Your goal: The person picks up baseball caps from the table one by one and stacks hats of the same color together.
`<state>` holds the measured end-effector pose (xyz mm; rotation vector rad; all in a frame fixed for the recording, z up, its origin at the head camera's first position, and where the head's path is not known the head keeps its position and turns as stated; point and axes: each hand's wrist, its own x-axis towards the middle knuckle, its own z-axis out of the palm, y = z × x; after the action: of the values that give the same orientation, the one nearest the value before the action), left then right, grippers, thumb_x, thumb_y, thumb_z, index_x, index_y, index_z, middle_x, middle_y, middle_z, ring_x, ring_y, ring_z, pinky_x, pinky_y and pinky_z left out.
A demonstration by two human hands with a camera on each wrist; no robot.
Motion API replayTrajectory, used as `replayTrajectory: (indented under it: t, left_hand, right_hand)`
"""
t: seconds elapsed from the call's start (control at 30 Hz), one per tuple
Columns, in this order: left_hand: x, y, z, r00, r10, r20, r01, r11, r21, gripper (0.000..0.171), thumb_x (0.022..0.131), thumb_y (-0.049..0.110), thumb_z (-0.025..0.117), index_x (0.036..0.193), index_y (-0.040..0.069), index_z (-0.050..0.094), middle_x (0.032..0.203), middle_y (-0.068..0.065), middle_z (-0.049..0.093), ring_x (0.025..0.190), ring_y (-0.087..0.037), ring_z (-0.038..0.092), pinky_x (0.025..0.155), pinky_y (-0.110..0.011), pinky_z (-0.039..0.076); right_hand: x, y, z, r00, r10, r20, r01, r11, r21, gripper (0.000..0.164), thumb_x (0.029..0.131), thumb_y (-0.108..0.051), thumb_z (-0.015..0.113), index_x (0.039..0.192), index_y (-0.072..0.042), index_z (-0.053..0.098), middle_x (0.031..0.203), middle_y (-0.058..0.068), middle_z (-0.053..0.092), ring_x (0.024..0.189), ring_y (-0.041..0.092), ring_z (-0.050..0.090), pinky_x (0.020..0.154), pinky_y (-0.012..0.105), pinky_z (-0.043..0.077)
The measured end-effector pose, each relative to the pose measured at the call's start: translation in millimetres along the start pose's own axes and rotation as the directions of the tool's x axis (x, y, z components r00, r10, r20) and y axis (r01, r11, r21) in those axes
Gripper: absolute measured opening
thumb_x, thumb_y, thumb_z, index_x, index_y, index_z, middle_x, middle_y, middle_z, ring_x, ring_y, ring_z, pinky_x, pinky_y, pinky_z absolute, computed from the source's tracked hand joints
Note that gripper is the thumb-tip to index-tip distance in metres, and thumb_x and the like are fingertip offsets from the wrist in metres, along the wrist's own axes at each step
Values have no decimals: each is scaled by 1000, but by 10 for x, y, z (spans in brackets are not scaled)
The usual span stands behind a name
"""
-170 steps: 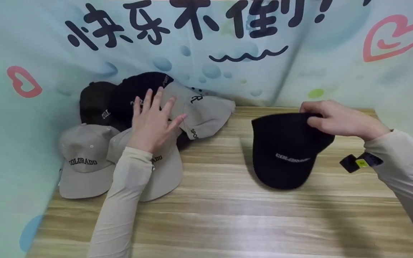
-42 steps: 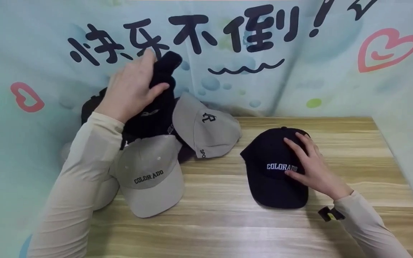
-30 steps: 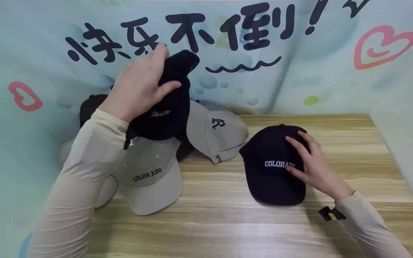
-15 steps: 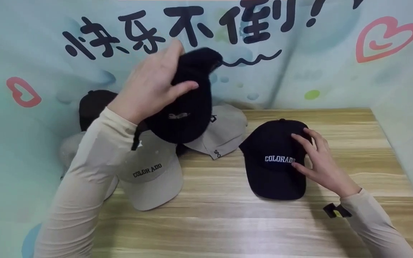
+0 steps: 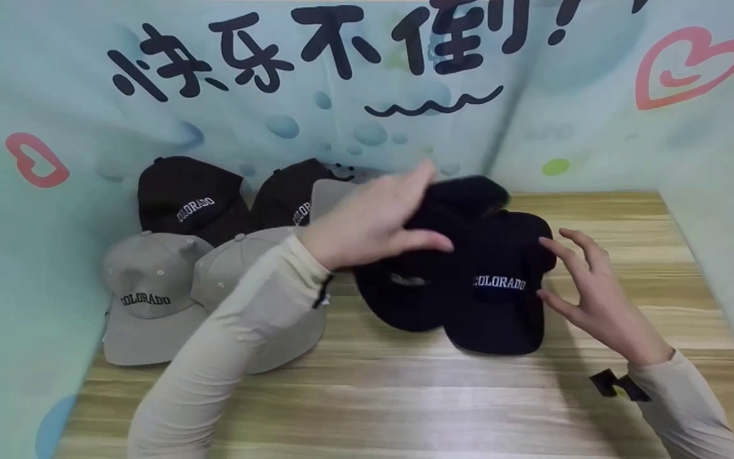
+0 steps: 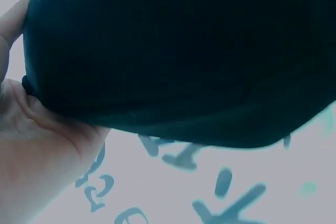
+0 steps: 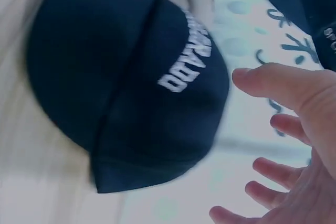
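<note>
My left hand (image 5: 373, 220) grips a black baseball cap (image 5: 399, 309), thumb on the near side. This cap overlaps the left edge of a navy baseball cap (image 5: 501, 319) lettered COLORADO, which sits on the table. In the left wrist view the gripped cap (image 6: 178, 61) fills most of the picture; its far side is hidden. Beside the navy cap's right edge is my right hand (image 5: 612, 309), fingers spread and slightly bent, holding nothing. The right wrist view shows its thumb (image 7: 268, 82) close to the cap's crown (image 7: 173, 124); I cannot tell whether they touch.
Several caps crowd the table's left end: a grey COLORADO cap (image 5: 150, 331), another grey cap (image 5: 233, 261) partly behind my left arm, and dark caps (image 5: 182, 191) behind. A printed cloth (image 5: 303, 140) hangs along the back. The wooden table (image 5: 405, 395) extends in front.
My left hand has carried the black cap from the pile rightward and down to the navy cap. Earlier my right hand set that navy cap down; its fingers have now drawn off to the right.
</note>
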<state>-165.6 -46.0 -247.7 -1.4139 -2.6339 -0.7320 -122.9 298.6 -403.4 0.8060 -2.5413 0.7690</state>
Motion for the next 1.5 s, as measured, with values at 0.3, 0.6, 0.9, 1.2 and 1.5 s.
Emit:
replayTrajectory:
  t: [0.3, 0.6, 0.9, 1.2, 1.5]
  left_hand:
    - [374, 122, 566, 982, 58, 180, -24, 982, -186, 71, 81, 46, 76, 119, 2, 36, 107, -6, 53, 95, -15, 51, 86, -27, 42]
    - [708, 108, 946, 962, 97, 256, -24, 961, -274, 70, 81, 22, 78, 125, -1, 29, 134, -15, 38, 119, -17, 42, 100, -16, 28]
    - [960, -15, 1175, 971, 70, 229, 12, 941, -339, 73, 86, 24, 75, 133, -1, 25, 136, -15, 31, 126, -17, 34, 102, -15, 23]
    - [983, -123, 1393, 949, -145, 282, 153, 988, -5, 80, 93, 50, 58, 151, 9, 21, 135, -11, 37, 123, -22, 42, 99, -30, 37]
    - [1006, -310, 1589, 897, -287, 337, 289, 956, 44, 67, 98, 53, 43, 154, 22, 20, 146, -10, 29, 135, -24, 28, 104, -43, 32]
  right_hand:
    - [-59, -299, -320, 991, -19, -131, 15, 999, -31, 62, 94, -49, 56, 130, 0, 54, 132, 25, 44, 128, 40, 37, 105, 33, 29]
    - [-163, -374, -382, 993, -14, -121, 7, 999, -51, 60, 94, -46, 56, 130, 2, 56, 126, 29, 46, 122, 36, 44, 103, 21, 28]
    - [-292, -304, -205, 999, 24, -36, -25, 999, -37, 59, 80, -12, 79, 132, 0, 54, 129, 24, 47, 116, 36, 47, 101, 16, 25]
    - [-342, -307, 26, 999, 20, 44, -17, 998, -57, 68, 69, -1, 84, 130, -1, 55, 126, 20, 50, 112, 30, 52, 98, 17, 29]
    - [-370, -359, 210, 992, 50, 112, -43, 997, -62, 70, 73, -8, 84, 135, -6, 52, 129, 21, 46, 114, 30, 51, 88, 44, 44]
